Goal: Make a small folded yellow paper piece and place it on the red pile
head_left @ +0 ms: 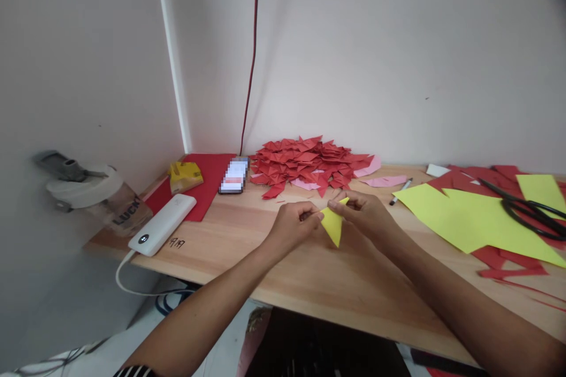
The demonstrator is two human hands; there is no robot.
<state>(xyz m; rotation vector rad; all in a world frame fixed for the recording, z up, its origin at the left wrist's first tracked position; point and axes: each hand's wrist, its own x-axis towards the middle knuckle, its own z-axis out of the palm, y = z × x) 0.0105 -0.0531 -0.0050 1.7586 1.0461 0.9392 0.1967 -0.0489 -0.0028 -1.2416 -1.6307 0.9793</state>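
A small folded yellow paper triangle (332, 224) hangs just above the wooden table (247, 241), pinched from both sides. My left hand (292, 222) grips its left edge with curled fingers. My right hand (365, 212) holds its upper right corner, fingers closed on it. Behind the hands lies a heap of several folded red paper triangles (307, 164), with a few pink pieces (384, 180) at its right edge.
Large yellow sheets (469, 215) over red scraps lie at the right, black scissors (530, 209) on them. A pen (400, 190) rests near the yellow sheet. At the left are a white power bank (163, 224), a phone (234, 175), a yellow packet (186, 176) and a red sheet (207, 179).
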